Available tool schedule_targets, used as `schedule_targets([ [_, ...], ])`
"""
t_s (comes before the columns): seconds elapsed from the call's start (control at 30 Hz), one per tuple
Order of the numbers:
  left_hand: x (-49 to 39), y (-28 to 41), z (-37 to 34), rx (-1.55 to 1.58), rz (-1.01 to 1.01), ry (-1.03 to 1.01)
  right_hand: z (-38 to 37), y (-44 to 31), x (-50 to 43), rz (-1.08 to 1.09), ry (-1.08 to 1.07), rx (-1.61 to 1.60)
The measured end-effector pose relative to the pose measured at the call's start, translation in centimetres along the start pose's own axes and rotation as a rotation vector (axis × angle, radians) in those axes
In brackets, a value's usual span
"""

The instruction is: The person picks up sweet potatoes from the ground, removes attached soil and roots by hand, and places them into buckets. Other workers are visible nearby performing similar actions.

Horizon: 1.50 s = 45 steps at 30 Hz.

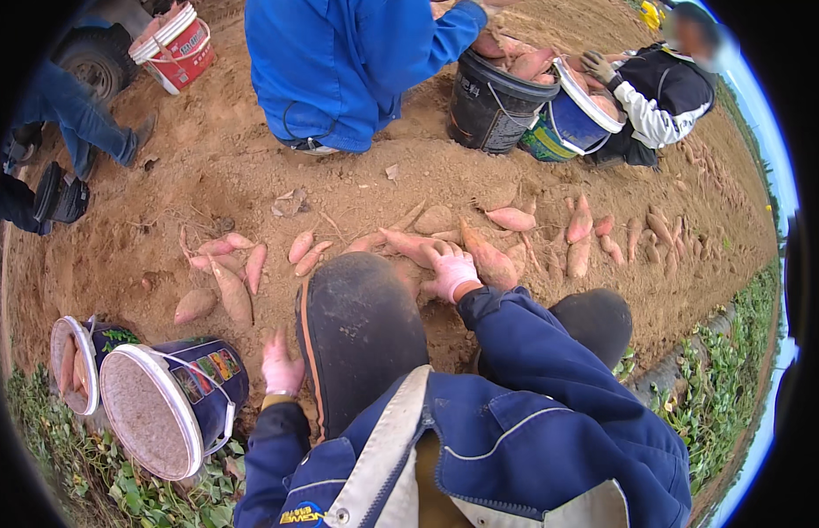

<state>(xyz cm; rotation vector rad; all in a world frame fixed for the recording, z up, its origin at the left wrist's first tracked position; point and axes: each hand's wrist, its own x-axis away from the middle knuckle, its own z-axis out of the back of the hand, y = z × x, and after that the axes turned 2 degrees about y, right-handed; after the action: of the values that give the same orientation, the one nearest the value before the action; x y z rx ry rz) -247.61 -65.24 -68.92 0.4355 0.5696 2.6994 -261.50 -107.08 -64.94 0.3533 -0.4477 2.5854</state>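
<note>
My right hand, in a pink-and-white work glove, reaches down into the row of sweet potatoes between my knees. Its fingers touch the end of a long pink sweet potato; whether they grip it cannot be made out. Just right of that hand lies a large, tapered sweet potato. My left hand, gloved alike, hovers beside my left knee with fingers apart and nothing in it. Ahead of it, several sweet potatoes lie on the soil, among them a thick one and a rounder one.
At my left, a dark blue bucket lies tilted beside another bucket containing sweet potatoes. Across the row, a person in blue and one in black and white work by a black bucket and a blue bucket, both heaped.
</note>
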Motion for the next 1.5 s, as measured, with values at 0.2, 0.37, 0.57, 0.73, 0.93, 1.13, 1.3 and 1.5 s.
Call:
schedule_targets([
  [0.2,-4.8,-4.0,-17.8,-0.335,0.029,-0.403,-7.4,-1.8,-0.1,0.588,-0.069,0.346],
  [0.37,-6.0,-1.9,-19.1,-0.143,0.192,-0.52,-9.5,-0.6,-3.2,0.543,-0.303,0.017],
  [0.57,-7.7,1.7,-13.9,0.045,-0.07,-0.298,-9.2,2.2,-5.6,0.389,-0.453,-0.376],
  [0.73,-7.8,4.4,-1.0,0.497,0.165,-0.009,-6.8,2.4,-6.1,0.082,-0.297,-0.88],
  [0.93,0.4,2.0,20.7,1.089,-0.287,0.827,6.3,-3.1,-7.2,0.072,-0.045,-1.162],
  [1.13,11.2,-2.5,30.0,0.284,0.129,1.008,21.1,-22.3,-4.3,0.656,-0.018,-1.294],
  [1.3,14.4,-3.3,25.3,0.253,0.162,1.249,23.0,-41.0,-0.1,0.993,-0.26,-1.359],
  [1.5,14.3,-4.6,22.6,0.048,0.271,0.942,22.5,-40.9,1.1,0.699,-0.561,-1.02],
])
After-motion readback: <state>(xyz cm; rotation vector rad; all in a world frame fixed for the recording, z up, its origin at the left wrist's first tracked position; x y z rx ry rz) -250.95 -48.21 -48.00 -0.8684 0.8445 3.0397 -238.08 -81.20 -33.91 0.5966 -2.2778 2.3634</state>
